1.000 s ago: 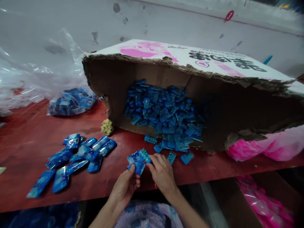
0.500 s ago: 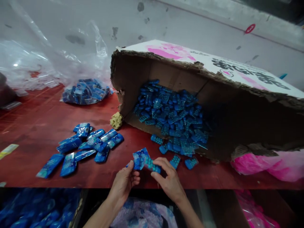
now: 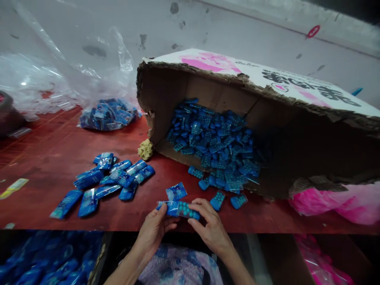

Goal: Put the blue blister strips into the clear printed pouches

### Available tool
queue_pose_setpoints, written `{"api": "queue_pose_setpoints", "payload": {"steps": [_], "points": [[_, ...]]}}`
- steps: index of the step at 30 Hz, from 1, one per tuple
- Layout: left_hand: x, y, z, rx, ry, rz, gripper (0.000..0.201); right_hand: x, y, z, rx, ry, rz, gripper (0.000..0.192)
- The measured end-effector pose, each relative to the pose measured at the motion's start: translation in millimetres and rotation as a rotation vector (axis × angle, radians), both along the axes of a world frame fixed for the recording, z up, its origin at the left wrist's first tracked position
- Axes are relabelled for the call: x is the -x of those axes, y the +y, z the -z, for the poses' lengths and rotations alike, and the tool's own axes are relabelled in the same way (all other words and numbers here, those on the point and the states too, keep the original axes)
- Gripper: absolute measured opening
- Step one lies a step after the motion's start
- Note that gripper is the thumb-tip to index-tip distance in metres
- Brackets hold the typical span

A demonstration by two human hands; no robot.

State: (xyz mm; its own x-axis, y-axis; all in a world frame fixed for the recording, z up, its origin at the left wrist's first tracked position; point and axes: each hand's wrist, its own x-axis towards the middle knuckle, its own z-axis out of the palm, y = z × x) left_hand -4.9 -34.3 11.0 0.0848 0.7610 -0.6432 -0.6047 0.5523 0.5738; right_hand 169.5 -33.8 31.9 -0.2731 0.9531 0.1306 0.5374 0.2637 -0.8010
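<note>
My left hand (image 3: 152, 226) pinches a printed blue pouch (image 3: 172, 208) between thumb and fingers, just above the table's front edge. The fingers of my right hand (image 3: 211, 226) are closed on the right end of a small clear packet of turquoise balls (image 3: 185, 209). This packet's left end meets the pouch; whether it sits inside cannot be made out. Just beyond them is a flat blue printed pouch (image 3: 177, 192). Two more ball packets, a near one (image 3: 217, 200) and one farther right (image 3: 238, 201), lie beyond my right hand.
A torn cardboard box (image 3: 166, 148) on its side spills a heap of ball packets (image 3: 213, 136). Filled blue pouches (image 3: 89, 178) lie left on the red table (image 3: 38, 158), behind them a clear bag of blue packets (image 3: 107, 114). A crumpled yellowish lump (image 3: 145, 149) touches the box corner.
The ball packet and the pouch in my left hand have come together into one line. The flat printed pouch now shows separately beyond them.
</note>
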Motion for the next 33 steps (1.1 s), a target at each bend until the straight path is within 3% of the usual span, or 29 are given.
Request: {"api": "queue_pose_setpoints", "payload": {"steps": [16, 23, 25, 28, 33], "points": [[-6, -2, -3.0, -0.092, 0.152, -0.082, 0.028, 11, -15, 9.1, -0.122, -0.077, 0.047, 0.03], [-8, 0, -6.6, 0.012, -0.017, -0.031, 0.02, 28, -30, 30.9, -0.286, -0.185, 0.08, 0.038], [-6, 2, -6.1, 0.046, -0.077, -0.008, 0.016, 28, -29, 27.7, -0.242, -0.067, 0.014, 0.039], [-3, 2, -6.4, 0.075, -0.145, -0.005, 0.01, 25, -23, 20.2, -0.057, 0.203, -0.048, 0.036], [0, 2, -12.0, -0.022, -0.252, 0.1, 0.012, 19, -12, 26.2, 0.196, 0.616, 0.023, 0.05]]}}
